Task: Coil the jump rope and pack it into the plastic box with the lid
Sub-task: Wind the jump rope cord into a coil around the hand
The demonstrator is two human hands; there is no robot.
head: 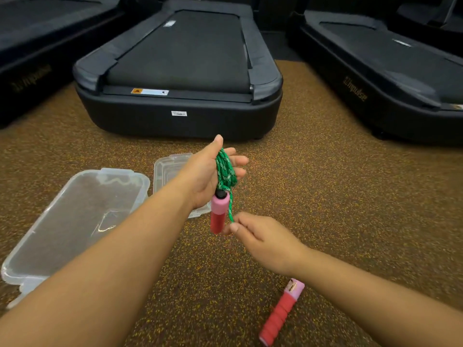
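The green-and-white jump rope [225,171] is looped in several turns around my left hand [209,175], which is raised above the floor with its fingers loosely curved around the coil. One pink-and-red handle [219,214] hangs below that hand. My right hand [260,237] pinches the free strand of rope just beside this handle. The second handle [280,313] lies on the floor under my right forearm. The clear plastic box [75,221] sits on the floor at the left, open. Its clear lid [170,169] lies behind my left wrist, partly hidden.
The floor is brown speckled rubber [350,209]. A black treadmill [180,78] stands straight ahead, with another treadmill [390,78] at the right and a third [37,58] at the left.
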